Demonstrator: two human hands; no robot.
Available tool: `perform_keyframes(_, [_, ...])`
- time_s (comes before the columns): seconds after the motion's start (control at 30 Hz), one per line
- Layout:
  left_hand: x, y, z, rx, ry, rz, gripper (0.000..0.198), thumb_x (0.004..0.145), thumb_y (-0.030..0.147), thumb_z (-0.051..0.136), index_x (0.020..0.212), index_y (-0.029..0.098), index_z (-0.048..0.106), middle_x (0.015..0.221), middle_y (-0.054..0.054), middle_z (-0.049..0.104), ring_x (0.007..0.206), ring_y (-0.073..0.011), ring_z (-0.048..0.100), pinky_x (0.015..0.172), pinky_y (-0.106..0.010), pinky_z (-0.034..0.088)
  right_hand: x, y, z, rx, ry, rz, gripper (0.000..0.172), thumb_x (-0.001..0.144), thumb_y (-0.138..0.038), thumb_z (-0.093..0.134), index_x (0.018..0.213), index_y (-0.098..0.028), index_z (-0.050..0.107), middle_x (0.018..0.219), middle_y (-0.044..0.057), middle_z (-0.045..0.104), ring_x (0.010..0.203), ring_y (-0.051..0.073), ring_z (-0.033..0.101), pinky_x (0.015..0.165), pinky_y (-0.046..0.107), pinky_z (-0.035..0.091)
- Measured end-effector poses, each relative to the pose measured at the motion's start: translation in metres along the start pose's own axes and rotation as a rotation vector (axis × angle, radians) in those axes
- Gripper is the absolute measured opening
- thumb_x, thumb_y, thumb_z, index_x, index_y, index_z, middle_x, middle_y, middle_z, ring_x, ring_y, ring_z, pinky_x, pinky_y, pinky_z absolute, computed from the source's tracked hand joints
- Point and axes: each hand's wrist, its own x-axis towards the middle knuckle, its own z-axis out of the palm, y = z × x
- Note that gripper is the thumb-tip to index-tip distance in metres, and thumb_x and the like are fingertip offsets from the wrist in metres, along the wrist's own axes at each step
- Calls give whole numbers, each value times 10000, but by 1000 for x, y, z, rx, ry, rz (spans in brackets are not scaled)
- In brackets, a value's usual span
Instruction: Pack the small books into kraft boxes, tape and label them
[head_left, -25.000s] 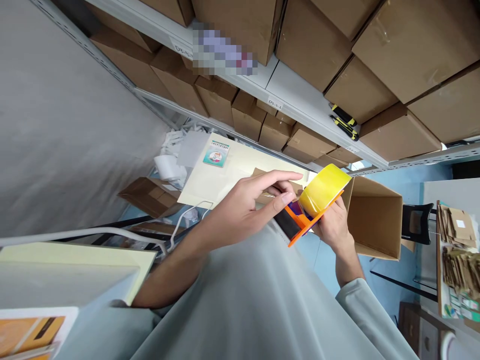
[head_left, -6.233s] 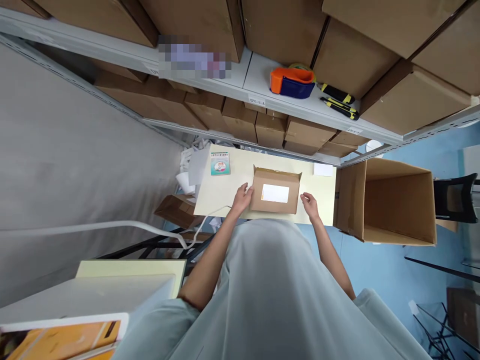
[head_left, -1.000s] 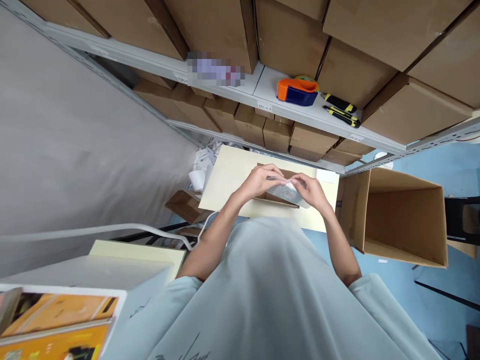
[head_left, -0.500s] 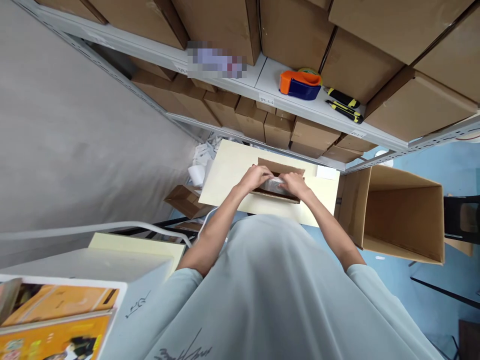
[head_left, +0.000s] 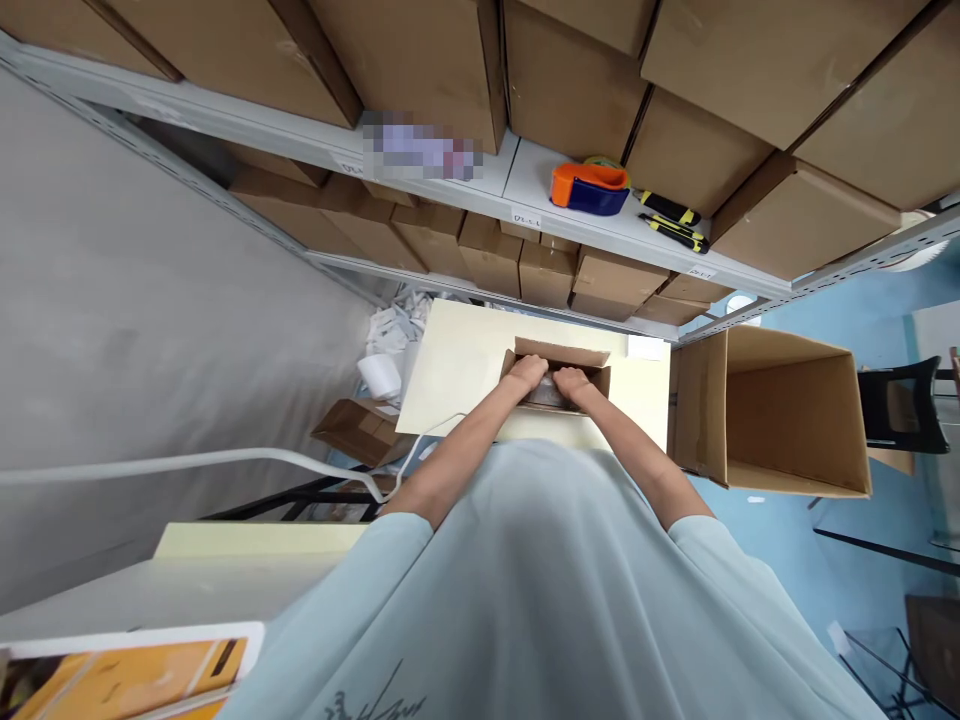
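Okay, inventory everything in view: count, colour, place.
Rectangular table: one, pale yellow, centre
Small open cardboard box: one, brown, on table
Plastic packaging: count unclear, transparent, in that box
Flat rectangle: one, white, table's right end
Metal shelving unit: one, pale grey, beyond table
Tape dispenser: one, orange and blue, upper shelf
Slim cutters: at least two, black-yellow, beside dispenser
Stacked cardboard boxes: many, brown, on shelving
Open cardboard cartons: two, brown, either side of table
Cylinder: one, white, left of table
Thick cable: one, white, at left
Chair: one, black, far right
Left hand: one, bare, in small box
Right hand: one, bare, in small box
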Motion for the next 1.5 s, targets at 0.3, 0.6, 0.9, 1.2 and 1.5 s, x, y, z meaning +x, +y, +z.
perform_keyframes(0.3, [-52, -13, -11, -88, 95, 141, 349, 1032, 214, 601, 1299, 184, 826, 1341, -176, 799, 1308, -333, 739, 1123, -401, 561, -49, 14, -26, 34, -24, 135, 263, 1061, -195, 674, 1307, -182, 766, 1320, 168, 783, 1234, 328, 743, 1076, 472, 581])
perform_keyframes(0.6, [-124, -56, 9, -493, 620, -208, 493, 954, 353, 777, 1407, 195, 665, 1347, -136, 739, 1103, -291, 768, 1009, -442, 635, -157, 72, -27, 498, 511, 466, 573, 975, -671, 659, 1267, -182, 725, 1145, 148, 823, 956, 308, 782, 875, 440, 608])
perform_keyframes(0.9, [-133, -35, 35, -541, 590, -140, 512, 861, 259, 865, 1331, 251, 660, 1277, -81, 696, 1053, -255, 756, 994, -412, 623, -157, 47, -10, 633, 447, 355, 436, 908, -527, 766, 1232, -236, 733, 1267, 115, 808, 958, 266, 795, 877, 419, 635])
perform_keyframes(1.2, [-137, -48, 53, -694, 400, -196, 798, 733, 207, 865, 1478, 276, 589, 1233, -49, 682, 988, -219, 711, 945, -402, 628, -168, 57, -3, 638, 304, 359, 542, 888, -380, 757, 1401, -241, 651, 1158, 65, 796, 801, 206, 761, 806, 378, 629])
perform_keyframes(1.5, [-132, -28, 55, -438, 257, 34, 811, 797, 376, 893, 1545, 239, 609, 1557, -125, 657, 1494, -382, 550, 1257, -523, 470, -149, 46, 16, 443, 125, 135, 732, 921, -539, 832, 1546, -217, 628, 1638, 166, 601, 1526, 355, 548, 1248, 520, 489])
